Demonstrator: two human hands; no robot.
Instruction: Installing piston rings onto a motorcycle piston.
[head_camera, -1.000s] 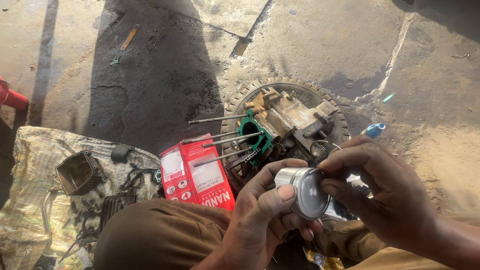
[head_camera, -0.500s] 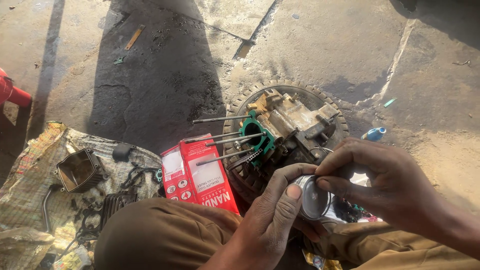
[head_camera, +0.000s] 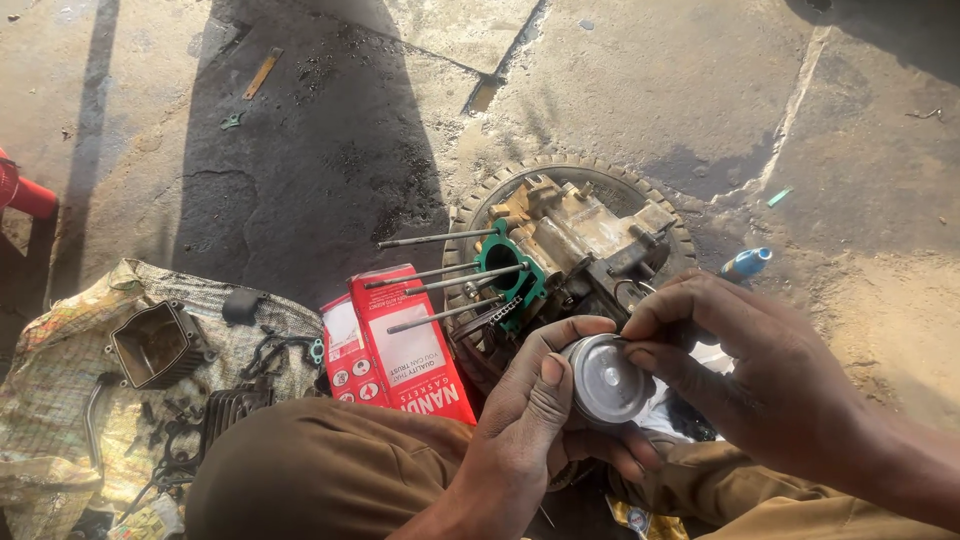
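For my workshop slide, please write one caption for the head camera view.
Both hands, left hand and right hand, hold a metal piston above an engine block resting on a tyre.

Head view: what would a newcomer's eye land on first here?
First, the shiny metal piston at lower centre, cupped in the left hand while the right hand pinches at its rim. Just behind it sits a stripped engine block with a green gasket and long studs, resting on a tyre. A red box lies to its left.
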